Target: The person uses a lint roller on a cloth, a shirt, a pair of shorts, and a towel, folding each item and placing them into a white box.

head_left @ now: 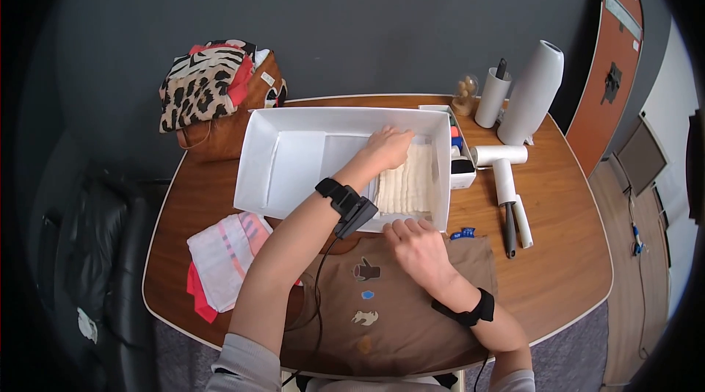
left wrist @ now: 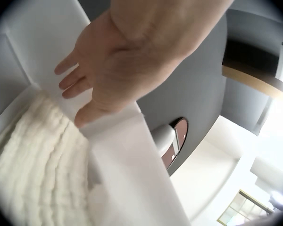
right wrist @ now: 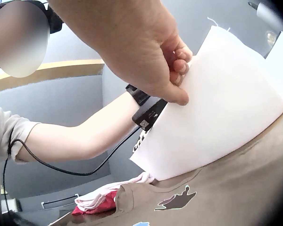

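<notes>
A white open box (head_left: pixel 294 205) stands on the table, with a stack of cream folded cloth (head_left: pixel 405 190) lying in its right end. My left hand (head_left: pixel 389 148) reaches over the far part of this cloth. Its fingers are spread and fairly straight beside the box's inner wall, as the left wrist view shows. At the near side of the box, my right hand (head_left: pixel 420 251) grips the rim, thumb (right wrist: pixel 178 96) against the outer wall and fingers curled at the edge. Spread under the right forearm is a brown T-shirt (head_left: pixel 411 318) with animal patches.
Pink and white folded clothes (head_left: pixel 231 256) lie at the left. A brown bag (head_left: pixel 220 139) topped with patterned clothes stands behind. Right of the box are a small white organizer (head_left: pixel 461 179), lint rollers (head_left: pixel 505 183), a tall white vase-like object (head_left: pixel 532 95) and a glass dome (head_left: pixel 465 91).
</notes>
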`<state>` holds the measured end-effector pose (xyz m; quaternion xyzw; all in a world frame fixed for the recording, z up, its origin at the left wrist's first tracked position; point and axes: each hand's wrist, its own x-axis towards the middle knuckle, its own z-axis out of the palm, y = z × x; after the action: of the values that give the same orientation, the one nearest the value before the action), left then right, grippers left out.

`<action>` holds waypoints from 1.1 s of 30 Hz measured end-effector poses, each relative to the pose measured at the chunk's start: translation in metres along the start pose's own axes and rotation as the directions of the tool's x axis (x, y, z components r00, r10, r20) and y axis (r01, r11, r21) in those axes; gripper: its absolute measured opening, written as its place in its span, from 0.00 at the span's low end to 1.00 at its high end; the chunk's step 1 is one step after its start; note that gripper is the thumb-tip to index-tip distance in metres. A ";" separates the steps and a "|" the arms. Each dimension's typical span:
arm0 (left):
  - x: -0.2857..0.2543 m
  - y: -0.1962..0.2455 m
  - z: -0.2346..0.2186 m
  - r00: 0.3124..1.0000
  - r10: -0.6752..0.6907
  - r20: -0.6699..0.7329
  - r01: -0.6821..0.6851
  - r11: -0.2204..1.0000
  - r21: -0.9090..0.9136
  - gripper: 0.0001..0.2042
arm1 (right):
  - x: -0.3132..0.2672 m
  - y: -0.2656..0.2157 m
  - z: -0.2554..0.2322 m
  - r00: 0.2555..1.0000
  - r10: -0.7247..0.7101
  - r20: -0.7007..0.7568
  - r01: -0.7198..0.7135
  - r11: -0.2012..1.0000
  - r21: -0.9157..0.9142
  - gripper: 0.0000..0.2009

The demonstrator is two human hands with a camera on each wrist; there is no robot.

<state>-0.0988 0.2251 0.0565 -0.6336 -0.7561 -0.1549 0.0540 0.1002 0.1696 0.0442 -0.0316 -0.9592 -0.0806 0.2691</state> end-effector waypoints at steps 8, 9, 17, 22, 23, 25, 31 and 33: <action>-0.061 0.020 -0.087 0.631 0.090 0.770 -0.062 0.996 -0.066 0.20 | -0.001 0.000 0.005 0.998 0.023 -0.054 -0.022 1.000 0.016 0.03; -0.080 0.018 -0.097 0.659 0.105 0.745 -0.111 0.993 -0.041 0.19 | 0.000 0.000 0.005 0.999 0.027 -0.044 -0.026 0.999 0.025 0.03; -0.177 -0.011 -0.081 0.966 -0.138 0.217 0.046 0.923 0.381 0.03 | 0.016 0.011 0.015 0.995 0.039 -0.088 -0.036 0.999 0.040 0.01; -0.170 -0.017 -0.068 0.981 -0.187 0.048 0.148 0.887 0.438 0.08 | 0.029 0.023 0.024 0.988 0.117 -0.100 -0.116 0.993 0.010 0.04; -0.168 -0.018 -0.065 0.982 -0.190 0.020 0.161 0.877 0.453 0.08 | 0.029 0.026 0.024 0.985 0.135 -0.111 -0.135 0.991 0.012 0.05; -0.163 -0.020 -0.058 0.980 -0.197 -0.039 0.191 0.856 0.480 0.09 | 0.023 0.029 0.010 0.983 0.182 0.011 -0.182 0.975 0.124 0.10; -0.147 -0.020 -0.038 0.937 -0.297 -0.185 0.350 0.792 0.500 0.06 | -0.031 0.051 -0.028 0.870 0.250 0.424 -0.372 0.898 0.235 0.13; -0.139 -0.025 -0.033 0.925 -0.317 -0.208 0.379 0.787 0.487 0.05 | -0.051 0.064 -0.028 0.821 0.296 0.487 -0.447 0.865 0.227 0.12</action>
<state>-0.0999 0.0803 0.0448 -0.4349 -0.8688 0.0109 0.2364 0.1648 0.2268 0.0505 -0.1922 -0.9686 0.1459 0.0593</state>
